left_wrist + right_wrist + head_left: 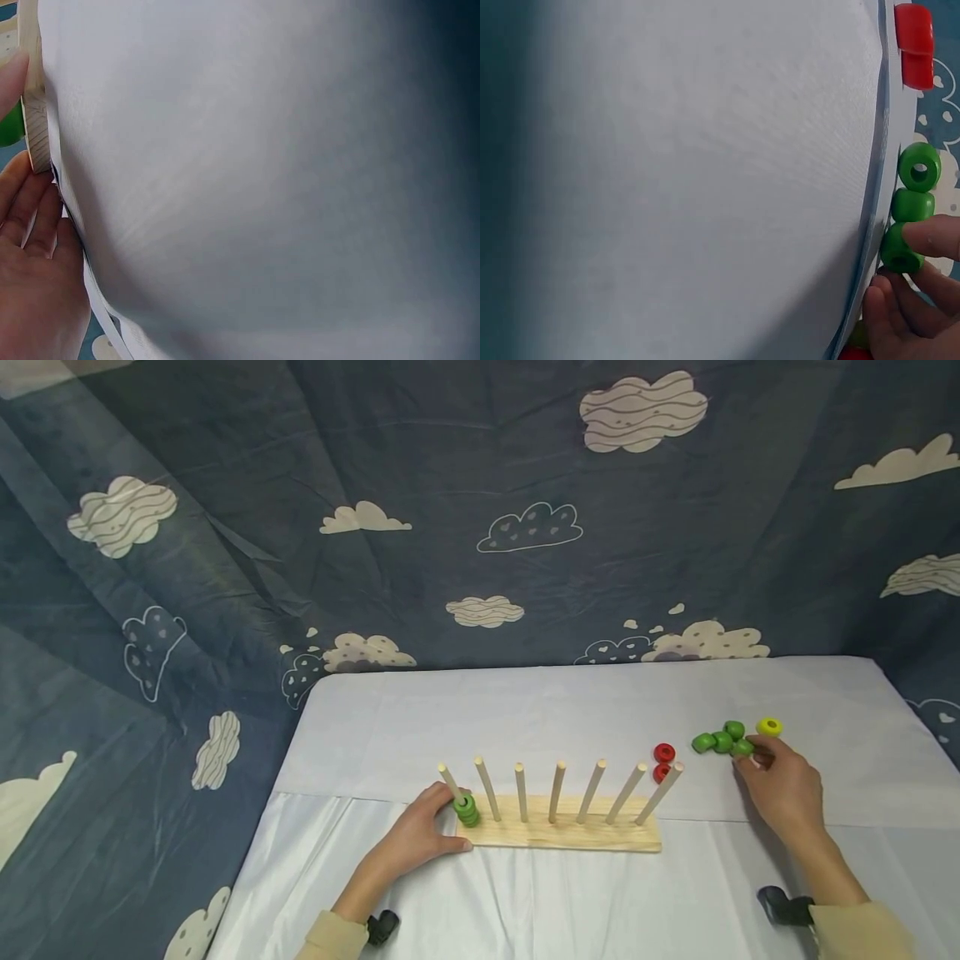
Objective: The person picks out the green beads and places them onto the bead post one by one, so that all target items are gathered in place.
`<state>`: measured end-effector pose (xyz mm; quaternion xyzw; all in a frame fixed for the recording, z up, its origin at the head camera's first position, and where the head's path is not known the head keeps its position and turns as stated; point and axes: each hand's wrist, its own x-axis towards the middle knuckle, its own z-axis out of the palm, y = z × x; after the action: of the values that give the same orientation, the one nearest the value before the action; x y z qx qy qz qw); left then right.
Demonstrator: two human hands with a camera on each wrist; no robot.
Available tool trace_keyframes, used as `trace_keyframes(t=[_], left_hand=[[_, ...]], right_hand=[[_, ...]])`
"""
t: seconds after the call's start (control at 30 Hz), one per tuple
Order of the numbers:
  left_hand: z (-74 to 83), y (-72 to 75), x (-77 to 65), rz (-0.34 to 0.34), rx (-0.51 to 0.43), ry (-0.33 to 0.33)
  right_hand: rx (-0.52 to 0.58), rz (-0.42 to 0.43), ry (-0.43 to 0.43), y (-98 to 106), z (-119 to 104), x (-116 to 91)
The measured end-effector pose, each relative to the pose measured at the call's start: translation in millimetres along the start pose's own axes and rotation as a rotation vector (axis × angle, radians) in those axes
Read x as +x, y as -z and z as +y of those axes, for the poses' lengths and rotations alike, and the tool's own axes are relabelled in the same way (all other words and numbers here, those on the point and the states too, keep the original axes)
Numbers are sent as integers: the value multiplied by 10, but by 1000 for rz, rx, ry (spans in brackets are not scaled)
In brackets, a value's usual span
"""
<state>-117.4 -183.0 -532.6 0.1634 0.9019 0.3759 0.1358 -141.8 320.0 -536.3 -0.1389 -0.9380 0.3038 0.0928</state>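
Note:
My left hand [422, 828] grips the left end of a wooden pegboard [555, 835], thumb at its front edge and fingers behind. Several upright pegs stand in a row along the board. On the leftmost peg sits a small stack of green beads [467, 811]. To the right, my right hand [786, 785] pinches a green bead [901, 251] between thumb and fingers. More green beads [722, 742] lie in a cluster right beside it. In the left wrist view the board's end [36, 127] shows between thumb and fingers.
Two red beads [663, 752] lie behind the board's right end. A yellow bead [769, 727] is just beyond my right hand. White cloth covers the table [480, 718], and a dark cloud-patterned curtain [450, 468] hangs behind it.

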Motion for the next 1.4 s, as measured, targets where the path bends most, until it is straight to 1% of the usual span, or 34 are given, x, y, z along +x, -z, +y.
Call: trace_keyframes(t=[0.23,0.47,0.77,0.9,1.03,1.13,1.4], left_hand=[[-8,-1,3,-5,-10,-3],[11,4,-1,-7,-5,-1],[4,12,-6,-15,-19,-1],[-3,18,-7,-12,-18,-2],[4,18,-6,-12,-15,-1],[2,14,-9,-10,-17,0],[-12,3,-11,-2,-29,-12]], right_hand=[[-6,-23,9,21,5,-23],[-19,-73,6,76,-30,-46],[7,-95,17,142,-55,-199],[36,-124,-10,163,-96,-271],[97,-149,-48,178,-147,-365],[134,-140,-65,163,-204,-441],[174,-124,-90,151,-333,-608]])
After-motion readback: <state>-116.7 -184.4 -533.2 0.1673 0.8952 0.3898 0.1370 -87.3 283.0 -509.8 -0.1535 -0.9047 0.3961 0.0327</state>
